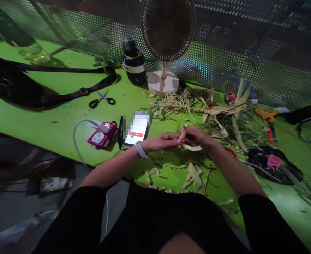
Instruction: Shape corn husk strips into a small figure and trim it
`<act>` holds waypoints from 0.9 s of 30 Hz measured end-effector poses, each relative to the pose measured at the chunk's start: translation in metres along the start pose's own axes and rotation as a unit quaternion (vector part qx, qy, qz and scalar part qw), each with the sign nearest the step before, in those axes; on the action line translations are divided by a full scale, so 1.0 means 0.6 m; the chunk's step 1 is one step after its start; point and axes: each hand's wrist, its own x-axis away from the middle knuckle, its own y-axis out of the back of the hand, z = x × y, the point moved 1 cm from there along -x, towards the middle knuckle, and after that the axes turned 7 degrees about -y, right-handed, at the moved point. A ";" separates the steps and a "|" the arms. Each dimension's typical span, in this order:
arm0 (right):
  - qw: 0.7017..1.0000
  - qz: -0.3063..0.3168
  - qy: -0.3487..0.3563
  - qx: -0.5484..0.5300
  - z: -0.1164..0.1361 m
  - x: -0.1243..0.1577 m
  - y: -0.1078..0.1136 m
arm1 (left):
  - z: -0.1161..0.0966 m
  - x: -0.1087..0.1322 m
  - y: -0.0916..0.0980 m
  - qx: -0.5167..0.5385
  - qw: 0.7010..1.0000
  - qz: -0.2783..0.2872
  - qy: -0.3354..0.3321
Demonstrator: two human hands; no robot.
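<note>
Close together above the green table [73, 118], my two hands meet at a small bundle of pale, dry plant strips [182, 134], perhaps husk. My left hand [164, 141] pinches the bundle from the left, with a light watch band on that wrist. From the right, the thumb and fingers of my right hand [197, 137] close on its upper end. A broader pale strip [192, 147] hangs below the fingers. Loose husk scraps [194, 174] lie on the table between me and my hands. Behind them is a heap of dry strips and stalks [181, 102].
Left of my hands lie a lit phone [137, 128], a purple power adapter [99, 137] with a cable, and scissors [102, 99]. At the back stand a dark bottle [134, 63] and a fan [162, 83]. A black disc [261, 164] holding a pink flower lies right.
</note>
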 end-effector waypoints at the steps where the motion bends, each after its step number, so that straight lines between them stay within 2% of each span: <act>1: 1.000 -0.013 0.005 0.007 -0.002 0.001 -0.007 | 0.002 -0.001 -0.002 0.003 1.000 0.005 0.007; 5: 0.994 -0.094 0.043 0.038 -0.004 0.003 -0.028 | 0.010 0.000 -0.005 0.013 0.999 0.003 0.035; 9: 0.993 -0.102 0.035 0.048 -0.005 -0.004 -0.035 | 0.020 -0.001 -0.008 0.051 0.997 0.014 0.064; 13: 0.989 -0.123 0.080 -0.007 -0.006 -0.011 -0.026 | 0.020 -0.006 -0.001 0.160 0.987 0.001 -0.016; 15: 0.989 -0.123 0.086 -0.016 -0.007 -0.014 -0.021 | 0.017 -0.007 0.008 0.222 0.974 -0.021 -0.042; 18: 0.993 -0.106 0.040 -0.041 -0.011 -0.014 -0.019 | 0.010 -0.008 0.020 0.293 0.951 -0.082 -0.054; 21: 0.996 -0.069 0.023 -0.046 -0.011 -0.011 -0.024 | 0.009 -0.009 0.025 0.315 0.938 -0.140 -0.038; 23: 0.997 -0.059 0.034 -0.020 -0.011 -0.010 -0.027 | 0.012 -0.011 0.026 0.318 0.936 -0.150 -0.025; 27: 0.992 -0.108 0.068 0.023 -0.011 -0.011 -0.024 | 0.023 -0.014 0.032 0.343 0.924 -0.165 -0.033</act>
